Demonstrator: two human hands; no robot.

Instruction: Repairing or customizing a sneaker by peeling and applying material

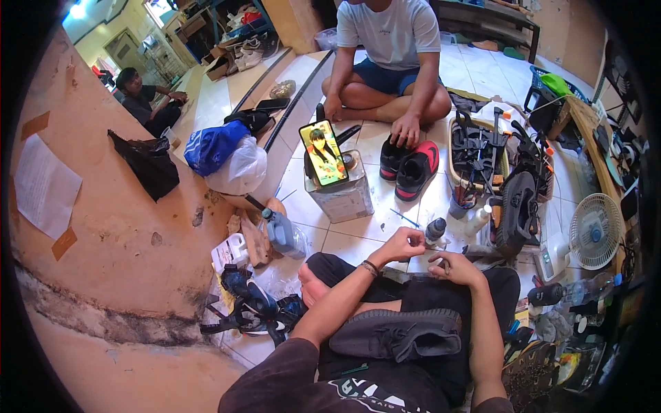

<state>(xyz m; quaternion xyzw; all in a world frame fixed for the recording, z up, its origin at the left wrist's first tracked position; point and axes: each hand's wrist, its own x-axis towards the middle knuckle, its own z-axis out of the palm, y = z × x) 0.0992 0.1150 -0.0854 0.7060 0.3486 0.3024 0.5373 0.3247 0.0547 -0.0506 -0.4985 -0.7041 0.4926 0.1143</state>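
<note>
A dark grey knit sneaker point(396, 335) lies on its side across my lap, its ribbed sole edge away from me. Over my crossed legs, my left hand point(405, 245) is closed, thumb and fingertips drawn together; anything in the pinch is too small to make out. Slightly lower and to the right, my right hand point(457, 268) has its fingers curled in, and what they hold, if anything, cannot be made out. The two hands are apart. Just beyond them stand a small dark bottle point(435, 230) and a white bottle point(478, 220). A matching grey sneaker point(516, 213) rests at the right.
Across from me sits a person point(389, 48), one hand at black-and-red sneakers point(411, 165). A phone point(323, 153) leans upright on a square metal can point(344, 196). A tool basket point(475, 148) and a fan point(596, 230) stand right; a grey jug point(284, 233) stands left.
</note>
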